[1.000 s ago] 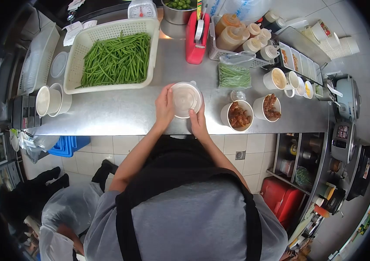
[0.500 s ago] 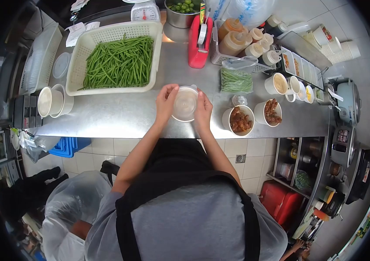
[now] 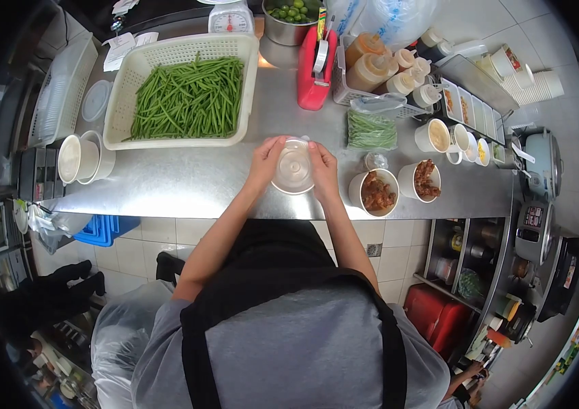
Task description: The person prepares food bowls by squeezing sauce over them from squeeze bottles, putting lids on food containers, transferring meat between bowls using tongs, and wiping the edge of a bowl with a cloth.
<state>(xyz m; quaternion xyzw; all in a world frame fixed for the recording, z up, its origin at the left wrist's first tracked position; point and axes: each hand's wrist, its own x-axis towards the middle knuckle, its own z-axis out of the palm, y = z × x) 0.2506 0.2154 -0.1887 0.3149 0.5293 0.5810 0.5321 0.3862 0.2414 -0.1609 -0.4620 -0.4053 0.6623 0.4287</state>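
My left hand (image 3: 267, 162) and my right hand (image 3: 324, 168) grip opposite sides of a round paper bowl with a translucent plastic lid (image 3: 295, 168) on it. Both sets of fingers curl over the far part of the rim, with the thumbs partly hidden. A small tab of the lid sticks up between my hands. To the right of my right hand stand two open paper bowls, a nearer bowl of browned meat (image 3: 377, 192) and a second bowl of meat (image 3: 427, 179). Just behind them is a small clear plastic cup (image 3: 375, 161).
A white basket (image 3: 251, 95) of green beans fills the back left, with stacked paper bowls (image 3: 77, 160) beside it. Behind my hands stands a red tape dispenser (image 3: 312, 88). Sauce bottles (image 3: 370, 70), bagged beans (image 3: 372, 129) and topping trays (image 3: 480, 109) crowd the right.
My hands and the lidded bowl have shifted slightly right and nearer to me, still gripped at both sides. In the lower left, the clear plastic and a dark-clothed person have shifted.
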